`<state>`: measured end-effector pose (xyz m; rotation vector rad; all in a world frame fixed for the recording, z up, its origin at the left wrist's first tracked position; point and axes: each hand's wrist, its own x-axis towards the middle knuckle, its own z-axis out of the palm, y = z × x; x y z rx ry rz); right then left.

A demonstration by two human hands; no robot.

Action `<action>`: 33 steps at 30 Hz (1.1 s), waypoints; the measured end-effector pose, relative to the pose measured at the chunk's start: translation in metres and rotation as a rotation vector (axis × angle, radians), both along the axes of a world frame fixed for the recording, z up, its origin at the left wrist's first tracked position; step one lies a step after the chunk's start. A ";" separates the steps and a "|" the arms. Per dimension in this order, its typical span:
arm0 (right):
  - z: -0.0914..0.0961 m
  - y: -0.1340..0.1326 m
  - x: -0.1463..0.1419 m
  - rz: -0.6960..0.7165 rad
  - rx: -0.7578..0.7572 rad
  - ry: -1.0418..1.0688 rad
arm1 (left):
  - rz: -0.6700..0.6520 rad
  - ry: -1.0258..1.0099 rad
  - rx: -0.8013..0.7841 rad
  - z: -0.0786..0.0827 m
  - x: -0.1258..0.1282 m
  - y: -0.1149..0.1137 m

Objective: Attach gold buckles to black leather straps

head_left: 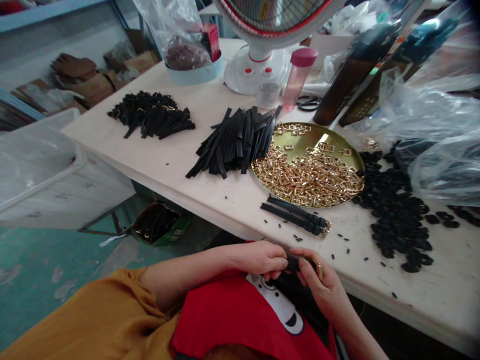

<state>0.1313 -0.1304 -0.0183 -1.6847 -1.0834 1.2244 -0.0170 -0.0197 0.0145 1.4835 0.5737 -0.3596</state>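
Over my lap at the table's front edge, both hands are closed on a small black strap (293, 263). My left hand (267, 257) pinches one end, and my right hand (318, 272) grips the other, where a gold buckle (319, 270) shows beside the fingers. Much of the strap is hidden by the fingers. Just beyond my hands lie a few black straps with gold buckles (300, 219), side by side on the table. Behind them a round gold tray (354, 145) holds many loose gold buckles (315, 175).
Long black strips (236, 142) are heaped left of the tray, with a pile of buckled straps (152, 112) farther left. Small black loops (397, 215) lie right. A fan (258, 70), pink bottle (300, 77), scissors (309, 104) and plastic bags (431, 110) stand or lie behind.
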 end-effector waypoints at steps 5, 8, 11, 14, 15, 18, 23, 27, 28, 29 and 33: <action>-0.001 -0.001 0.005 0.042 -0.085 0.116 | 0.070 0.003 -0.048 -0.001 -0.002 0.000; 0.002 -0.004 0.008 0.061 -0.136 0.223 | 0.136 -0.021 -0.019 -0.010 0.001 -0.004; 0.003 -0.005 0.007 0.041 -0.155 0.256 | 0.135 0.000 -0.002 -0.016 0.003 -0.006; 0.003 -0.004 0.003 -0.033 -0.133 0.207 | 0.133 0.019 -0.025 -0.013 0.003 -0.005; 0.002 -0.002 0.001 -0.058 -0.118 0.183 | 0.127 0.008 -0.057 -0.011 0.003 -0.004; 0.003 0.001 -0.002 -0.075 -0.083 0.112 | 0.072 -0.038 -0.156 -0.005 0.001 0.000; 0.003 0.003 -0.005 -0.141 -0.040 0.027 | 0.040 -0.078 0.067 -0.012 0.003 0.001; -0.003 0.002 -0.005 -0.115 -0.075 0.055 | 0.070 -0.063 0.288 -0.019 0.007 -0.004; -0.004 0.002 -0.004 -0.117 -0.093 0.080 | 0.057 -0.056 0.329 -0.019 0.008 -0.005; -0.005 0.002 -0.004 -0.126 -0.108 0.110 | 0.035 -0.051 0.362 -0.019 0.008 -0.005; -0.004 0.001 -0.004 -0.186 -0.141 0.248 | -0.042 -0.073 0.371 -0.011 0.006 -0.001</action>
